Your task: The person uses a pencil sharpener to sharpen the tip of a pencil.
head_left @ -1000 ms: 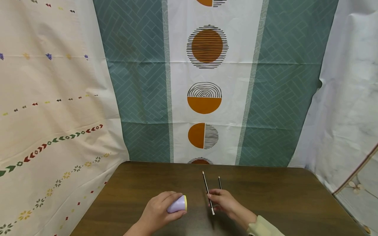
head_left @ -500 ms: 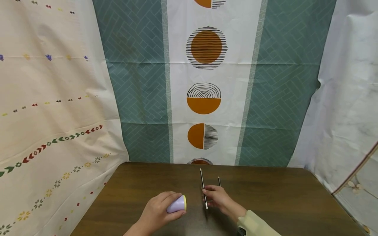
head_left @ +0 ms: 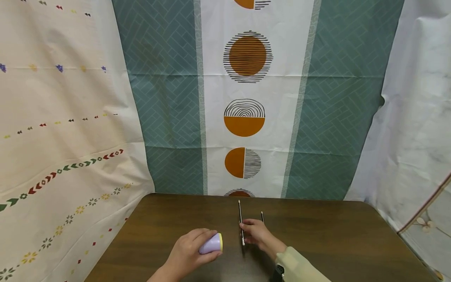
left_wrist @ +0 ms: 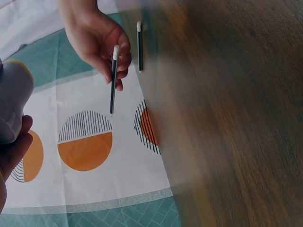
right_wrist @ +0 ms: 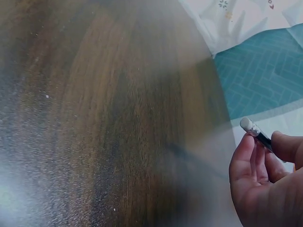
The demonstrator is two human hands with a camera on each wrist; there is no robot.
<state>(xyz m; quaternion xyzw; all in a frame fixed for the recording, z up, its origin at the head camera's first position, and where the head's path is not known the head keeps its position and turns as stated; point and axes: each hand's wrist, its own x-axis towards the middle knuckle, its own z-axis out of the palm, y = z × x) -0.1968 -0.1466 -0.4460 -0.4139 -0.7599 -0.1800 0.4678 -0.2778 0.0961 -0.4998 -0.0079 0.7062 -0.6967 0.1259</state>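
Observation:
My left hand (head_left: pixel 186 250) holds a small lavender cylinder-like thing (head_left: pixel 210 244) with a yellow rim at its right end. Its narrower waist shows in the left wrist view, but the yellow end's face is hidden. In my right hand (head_left: pixel 260 236) a black pencil (head_left: pixel 240 213) is pinched between thumb and fingers, its sharpened tip pointing away from me. The white eraser (right_wrist: pixel 246 124) sticks out at the near end in the right wrist view. A second black pencil (head_left: pixel 262 217) lies beyond the right hand, which partly hides it in the head view.
Both hands are over a dark brown wooden table (head_left: pixel 169 215). A green and white cloth with orange circles hangs behind its far edge (head_left: pixel 176 156). Patterned cream cloth (head_left: pixel 70 176) hangs at the left, white cloth (head_left: pixel 415 156) at the right.
My right hand has moved left and slightly away from me with the pencil, which now stands straighter in view. The left hand and the lavender thing have stayed put.

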